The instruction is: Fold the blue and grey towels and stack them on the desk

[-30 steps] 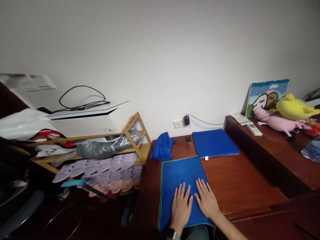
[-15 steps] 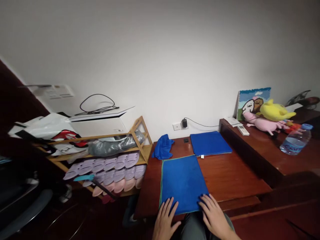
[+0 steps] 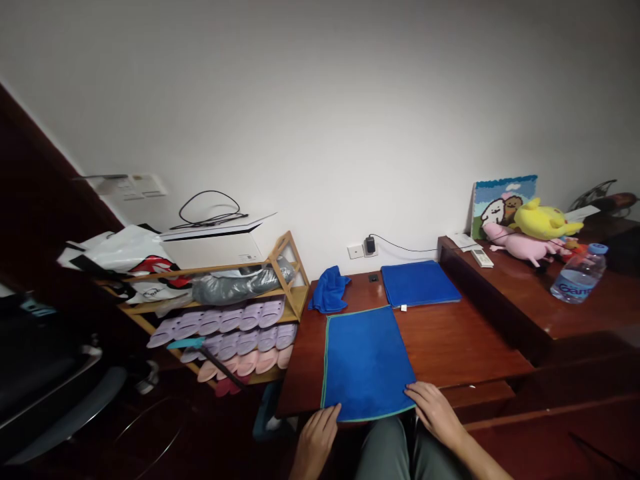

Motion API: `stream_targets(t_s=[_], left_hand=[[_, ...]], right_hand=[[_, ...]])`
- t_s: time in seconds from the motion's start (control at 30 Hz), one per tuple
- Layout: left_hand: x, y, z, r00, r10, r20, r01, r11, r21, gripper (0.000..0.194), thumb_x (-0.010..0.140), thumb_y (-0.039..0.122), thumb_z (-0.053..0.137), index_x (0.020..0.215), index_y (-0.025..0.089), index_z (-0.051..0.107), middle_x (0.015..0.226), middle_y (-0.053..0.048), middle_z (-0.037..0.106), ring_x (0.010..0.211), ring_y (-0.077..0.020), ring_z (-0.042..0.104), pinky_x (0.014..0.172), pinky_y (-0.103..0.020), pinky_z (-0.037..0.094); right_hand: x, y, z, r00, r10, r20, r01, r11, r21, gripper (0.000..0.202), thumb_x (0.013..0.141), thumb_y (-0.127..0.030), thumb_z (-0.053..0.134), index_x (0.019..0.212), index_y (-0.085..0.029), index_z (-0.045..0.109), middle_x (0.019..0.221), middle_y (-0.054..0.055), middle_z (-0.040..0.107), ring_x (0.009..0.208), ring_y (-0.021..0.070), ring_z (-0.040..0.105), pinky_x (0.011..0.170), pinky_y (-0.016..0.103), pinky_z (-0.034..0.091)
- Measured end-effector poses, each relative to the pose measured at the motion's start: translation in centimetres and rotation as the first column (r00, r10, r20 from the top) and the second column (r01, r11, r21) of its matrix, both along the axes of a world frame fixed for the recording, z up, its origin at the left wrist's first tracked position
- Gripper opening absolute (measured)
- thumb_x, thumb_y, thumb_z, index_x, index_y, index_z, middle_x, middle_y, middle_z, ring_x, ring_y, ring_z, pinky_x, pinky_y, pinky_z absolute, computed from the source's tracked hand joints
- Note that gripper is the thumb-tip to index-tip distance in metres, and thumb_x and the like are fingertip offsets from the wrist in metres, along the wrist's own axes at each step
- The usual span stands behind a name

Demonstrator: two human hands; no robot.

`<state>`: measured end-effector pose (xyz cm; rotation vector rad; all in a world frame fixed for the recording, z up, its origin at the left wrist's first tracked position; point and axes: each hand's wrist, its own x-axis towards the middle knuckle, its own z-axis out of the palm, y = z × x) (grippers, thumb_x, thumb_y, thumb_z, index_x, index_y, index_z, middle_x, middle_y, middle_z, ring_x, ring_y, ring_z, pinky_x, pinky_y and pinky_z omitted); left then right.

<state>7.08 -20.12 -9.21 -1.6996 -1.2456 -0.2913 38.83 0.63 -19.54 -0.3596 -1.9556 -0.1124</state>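
Note:
A blue cloth (image 3: pixel 369 360) with green edging lies flat on the brown wooden desk (image 3: pixel 457 340), its near edge at the desk's front. My left hand (image 3: pixel 317 430) holds the near left part of that edge, fingers together on top and thumb hidden. At the near right corner, my right hand (image 3: pixel 434 408) has the cloth between its fingers and a thumb tucked below. Behind lies a flat, folded blue cloth stack (image 3: pixel 420 283) with a small white tag. Left of it sits a crumpled blue cloth (image 3: pixel 330 291).
A wooden rack (image 3: pixel 295 267) with several slippers (image 3: pixel 230 320) and a white box (image 3: pixel 215 247) stands left. On the raised surface at right are a water bottle (image 3: pixel 580 277), plush toys (image 3: pixel 545 220) and a white remote (image 3: pixel 483 258). A black plug (image 3: pixel 370 245) sits in the wall socket.
Both hands, earlier spread flat on the near part of the cloth, have drawn back and closed on its near edge. The view has shifted slightly.

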Motion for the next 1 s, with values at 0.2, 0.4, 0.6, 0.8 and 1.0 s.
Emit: stream_targets(t_s=[0.2, 0.4, 0.6, 0.8, 1.0], left_hand=[[3.1, -2.4, 4.4, 0.994, -0.106, -0.003, 0.106, 0.993, 0.058, 0.033, 0.104, 0.013, 0.046, 0.121, 0.018, 0.074, 0.110, -0.007, 0.081, 0.097, -0.0172, 0.079, 0.086, -0.027, 0.064], [6.1, -4.2, 11.0, 0.956, -0.110, 0.273, 0.145, 0.984, -0.109, 0.039, 0.103, 0.019, 0.047, 0.135, 0.027, 0.067, 0.125, -0.002, 0.078, 0.110, -0.0163, 0.076, 0.097, -0.025, 0.062], [10.4, -5.7, 20.2, 0.703, 0.190, 0.685, 0.237, 0.846, -0.478, 0.036, 0.099, 0.037, 0.058, 0.133, 0.034, 0.068, 0.115, 0.001, 0.080, 0.107, -0.0183, 0.075, 0.097, -0.027, 0.059], [14.3, -7.7, 27.6, 0.753, 0.235, 0.615, 0.250, 0.761, -0.598, 0.035, 0.101, 0.045, 0.055, 0.130, 0.032, 0.069, 0.126, -0.002, 0.076, 0.115, -0.0202, 0.070, 0.101, -0.028, 0.054], [17.4, -9.3, 30.7, 0.886, 0.061, 0.460, 0.313, 0.654, -0.689, 0.032, 0.103, 0.029, 0.046, 0.100, 0.027, 0.078, 0.103, -0.002, 0.076, 0.094, -0.0166, 0.069, 0.088, -0.023, 0.054]], right_hand=[[4.2, -2.4, 4.5, 0.980, 0.088, -0.176, -0.107, 0.989, -0.101, 0.036, 0.103, -0.018, 0.049, 0.135, -0.024, 0.065, 0.110, 0.008, 0.076, 0.095, 0.0177, 0.074, 0.086, 0.030, 0.063], [9.4, -3.3, 10.0, 0.969, 0.141, -0.204, -0.149, 0.989, -0.022, 0.021, 0.104, -0.022, 0.057, 0.119, -0.023, 0.070, 0.101, 0.005, 0.077, 0.089, 0.0160, 0.074, 0.081, 0.027, 0.061], [14.7, -4.1, 15.1, 0.963, 0.175, -0.207, -0.164, 0.984, 0.068, 0.022, 0.102, -0.020, 0.059, 0.122, -0.022, 0.070, 0.102, 0.005, 0.077, 0.088, 0.0150, 0.073, 0.080, 0.026, 0.059], [18.8, -5.7, 19.6, 0.970, 0.183, -0.163, -0.175, 0.983, 0.061, 0.018, 0.102, -0.024, 0.061, 0.115, -0.021, 0.073, 0.098, 0.005, 0.077, 0.083, 0.0145, 0.071, 0.077, 0.026, 0.058], [21.5, -7.3, 21.4, 0.964, 0.195, -0.183, -0.203, 0.979, -0.027, 0.019, 0.103, -0.025, 0.060, 0.112, -0.023, 0.076, 0.101, 0.005, 0.078, 0.085, 0.0148, 0.072, 0.078, 0.024, 0.059]])
